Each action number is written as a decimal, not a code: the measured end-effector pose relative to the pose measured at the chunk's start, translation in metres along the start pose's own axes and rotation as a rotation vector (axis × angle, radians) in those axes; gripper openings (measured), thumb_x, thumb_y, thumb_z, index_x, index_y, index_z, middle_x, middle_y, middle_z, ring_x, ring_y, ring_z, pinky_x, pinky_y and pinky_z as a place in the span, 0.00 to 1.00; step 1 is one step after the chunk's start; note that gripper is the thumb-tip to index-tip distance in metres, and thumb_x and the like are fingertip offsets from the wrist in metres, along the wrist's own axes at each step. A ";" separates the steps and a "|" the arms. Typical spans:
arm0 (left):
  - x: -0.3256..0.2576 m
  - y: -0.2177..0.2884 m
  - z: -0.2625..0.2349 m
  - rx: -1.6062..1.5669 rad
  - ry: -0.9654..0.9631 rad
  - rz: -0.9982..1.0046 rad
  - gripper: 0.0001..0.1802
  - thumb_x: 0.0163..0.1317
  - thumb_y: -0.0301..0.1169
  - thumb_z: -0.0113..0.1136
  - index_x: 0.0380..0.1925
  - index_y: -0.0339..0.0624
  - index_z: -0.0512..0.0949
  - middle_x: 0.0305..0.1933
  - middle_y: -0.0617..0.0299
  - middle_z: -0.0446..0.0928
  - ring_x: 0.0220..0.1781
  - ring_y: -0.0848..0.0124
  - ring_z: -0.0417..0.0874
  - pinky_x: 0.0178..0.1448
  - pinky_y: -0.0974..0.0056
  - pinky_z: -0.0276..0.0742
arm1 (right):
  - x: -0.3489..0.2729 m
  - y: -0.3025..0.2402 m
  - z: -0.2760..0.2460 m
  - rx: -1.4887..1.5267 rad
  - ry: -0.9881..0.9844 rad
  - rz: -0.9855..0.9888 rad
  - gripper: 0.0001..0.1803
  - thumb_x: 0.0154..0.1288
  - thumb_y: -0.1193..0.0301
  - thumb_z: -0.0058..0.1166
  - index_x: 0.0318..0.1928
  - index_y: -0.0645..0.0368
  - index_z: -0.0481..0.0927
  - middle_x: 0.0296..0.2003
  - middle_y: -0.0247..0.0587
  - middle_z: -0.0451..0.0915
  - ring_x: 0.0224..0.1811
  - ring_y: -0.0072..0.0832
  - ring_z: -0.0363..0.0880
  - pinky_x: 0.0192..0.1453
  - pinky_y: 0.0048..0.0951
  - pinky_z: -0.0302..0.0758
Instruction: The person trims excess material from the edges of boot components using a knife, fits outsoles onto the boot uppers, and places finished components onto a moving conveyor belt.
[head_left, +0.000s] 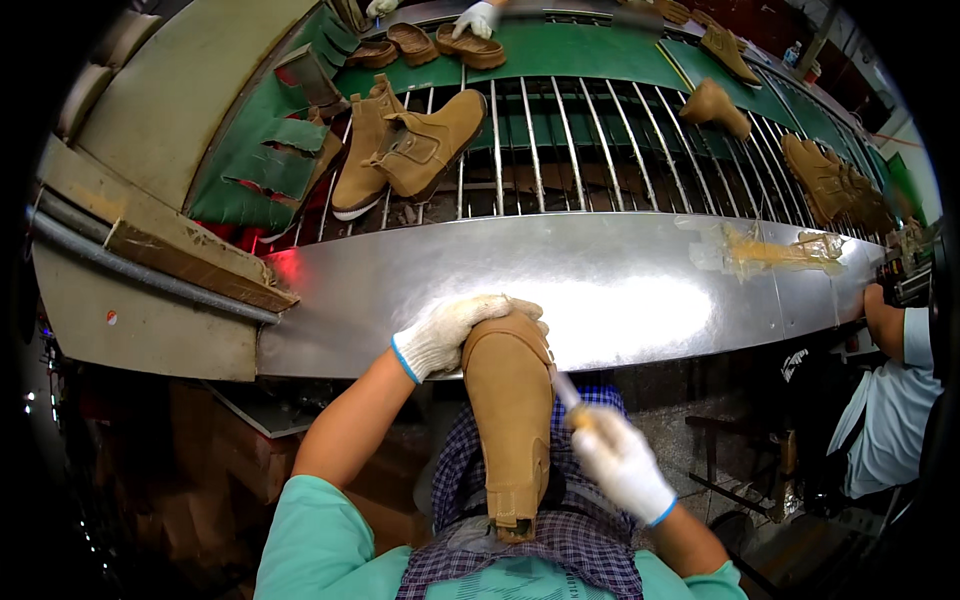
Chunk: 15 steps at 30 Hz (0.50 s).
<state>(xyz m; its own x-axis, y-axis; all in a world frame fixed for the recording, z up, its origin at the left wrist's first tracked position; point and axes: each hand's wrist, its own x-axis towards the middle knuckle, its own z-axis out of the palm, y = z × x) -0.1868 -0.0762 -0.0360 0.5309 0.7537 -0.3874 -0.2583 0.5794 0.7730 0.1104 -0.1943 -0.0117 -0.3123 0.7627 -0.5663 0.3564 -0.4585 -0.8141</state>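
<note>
A tan boot [508, 405] lies lengthwise in front of my body, its toe end over the edge of the metal bench and its top end against my checked apron [590, 560]. My left hand [445, 335], in a white glove with a blue cuff, is closed round the boot's toe end. My right hand [622, 465], gloved alike and blurred by motion, grips a tool with a yellowish handle [578, 417]. The tool's narrow, pale blade-like end [566, 390] meets or comes close to the boot's right side near the sole edge; contact is unclear.
Beyond the shiny metal bench [400, 290] runs a roller conveyor [565, 140] carrying a pair of tan boots [425, 145] and more boots [835, 185] at right. Another person's gloved hand [477, 20] touches brown soles [470, 48]. A co-worker [890, 410] sits at right.
</note>
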 end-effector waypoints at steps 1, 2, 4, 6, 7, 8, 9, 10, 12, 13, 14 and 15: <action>0.002 0.000 -0.001 0.027 -0.009 0.006 0.35 0.80 0.44 0.54 0.70 0.19 0.70 0.66 0.33 0.80 0.66 0.48 0.85 0.74 0.48 0.80 | -0.012 0.002 0.014 0.085 -0.111 0.135 0.26 0.83 0.54 0.52 0.65 0.65 0.77 0.40 0.37 0.82 0.36 0.21 0.80 0.40 0.27 0.80; 0.005 0.000 -0.001 0.052 -0.026 0.011 0.35 0.80 0.45 0.53 0.70 0.19 0.70 0.66 0.32 0.80 0.66 0.48 0.85 0.74 0.48 0.81 | -0.007 0.014 0.029 0.424 -0.104 0.086 0.21 0.85 0.58 0.51 0.62 0.64 0.77 0.33 0.27 0.74 0.28 0.13 0.68 0.30 0.20 0.69; 0.005 0.001 0.001 0.037 -0.010 -0.015 0.35 0.80 0.44 0.53 0.69 0.18 0.70 0.66 0.32 0.80 0.66 0.47 0.85 0.73 0.48 0.81 | 0.002 -0.009 0.037 0.445 -0.022 0.121 0.21 0.85 0.58 0.50 0.60 0.65 0.77 0.31 0.26 0.72 0.27 0.12 0.66 0.28 0.19 0.66; 0.004 0.003 0.003 0.020 0.001 -0.025 0.35 0.80 0.44 0.53 0.69 0.18 0.70 0.66 0.32 0.79 0.66 0.47 0.85 0.73 0.48 0.82 | 0.015 -0.023 0.038 0.426 -0.055 0.073 0.20 0.85 0.58 0.50 0.58 0.65 0.77 0.30 0.25 0.71 0.26 0.12 0.65 0.27 0.19 0.66; 0.006 0.002 0.001 0.010 0.003 -0.027 0.35 0.80 0.44 0.53 0.69 0.18 0.70 0.67 0.32 0.79 0.66 0.46 0.85 0.73 0.48 0.82 | 0.024 -0.031 0.037 0.415 -0.072 0.045 0.20 0.85 0.59 0.50 0.58 0.65 0.77 0.29 0.25 0.71 0.25 0.12 0.65 0.27 0.20 0.66; 0.005 0.000 -0.003 0.001 0.008 -0.033 0.35 0.79 0.44 0.53 0.69 0.18 0.70 0.67 0.32 0.79 0.66 0.46 0.85 0.73 0.49 0.82 | 0.036 -0.045 0.036 0.464 -0.100 0.029 0.21 0.84 0.57 0.50 0.54 0.66 0.77 0.29 0.25 0.70 0.24 0.13 0.64 0.26 0.20 0.65; 0.008 0.001 -0.006 -0.054 -0.017 -0.032 0.35 0.79 0.43 0.53 0.69 0.18 0.70 0.67 0.32 0.79 0.66 0.47 0.85 0.73 0.49 0.82 | 0.039 -0.063 0.030 0.414 -0.123 0.067 0.22 0.84 0.56 0.50 0.54 0.67 0.77 0.29 0.25 0.71 0.24 0.13 0.65 0.26 0.20 0.66; 0.009 0.002 -0.007 -0.067 -0.011 -0.031 0.34 0.80 0.43 0.52 0.69 0.18 0.71 0.67 0.33 0.79 0.66 0.47 0.85 0.73 0.49 0.82 | 0.039 -0.077 0.025 0.365 -0.145 0.104 0.24 0.83 0.55 0.51 0.54 0.68 0.76 0.28 0.26 0.71 0.24 0.14 0.65 0.26 0.21 0.67; 0.013 0.003 -0.005 -0.093 -0.005 -0.032 0.33 0.80 0.43 0.52 0.68 0.19 0.72 0.67 0.34 0.79 0.66 0.48 0.85 0.73 0.50 0.82 | 0.044 -0.094 0.016 -0.234 -0.151 0.023 0.29 0.82 0.53 0.51 0.61 0.72 0.75 0.30 0.41 0.79 0.28 0.25 0.81 0.32 0.28 0.80; 0.012 0.006 -0.008 0.002 -0.005 -0.025 0.31 0.80 0.42 0.52 0.67 0.21 0.74 0.67 0.35 0.80 0.65 0.49 0.85 0.73 0.51 0.82 | 0.040 -0.117 0.015 -0.529 -0.153 0.019 0.30 0.82 0.53 0.51 0.62 0.72 0.74 0.32 0.49 0.83 0.31 0.30 0.86 0.35 0.31 0.84; 0.014 0.012 -0.006 0.013 0.007 -0.031 0.31 0.80 0.43 0.52 0.67 0.21 0.75 0.67 0.36 0.80 0.66 0.50 0.85 0.73 0.51 0.81 | 0.035 -0.137 0.014 -0.510 -0.279 -0.046 0.28 0.82 0.55 0.50 0.63 0.71 0.74 0.36 0.59 0.86 0.36 0.38 0.90 0.40 0.36 0.88; 0.017 0.012 -0.001 0.018 0.005 -0.058 0.31 0.80 0.43 0.51 0.67 0.22 0.75 0.68 0.37 0.79 0.66 0.52 0.85 0.74 0.51 0.81 | 0.027 -0.146 0.024 -0.410 -0.529 -0.478 0.29 0.80 0.58 0.54 0.70 0.66 0.71 0.41 0.53 0.87 0.36 0.43 0.91 0.44 0.41 0.88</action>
<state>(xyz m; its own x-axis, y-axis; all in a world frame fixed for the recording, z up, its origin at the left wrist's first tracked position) -0.1817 -0.0564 -0.0332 0.5407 0.7207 -0.4339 -0.2127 0.6161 0.7584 0.0290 -0.1179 0.0885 -0.8493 0.4703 -0.2398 0.3412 0.1425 -0.9291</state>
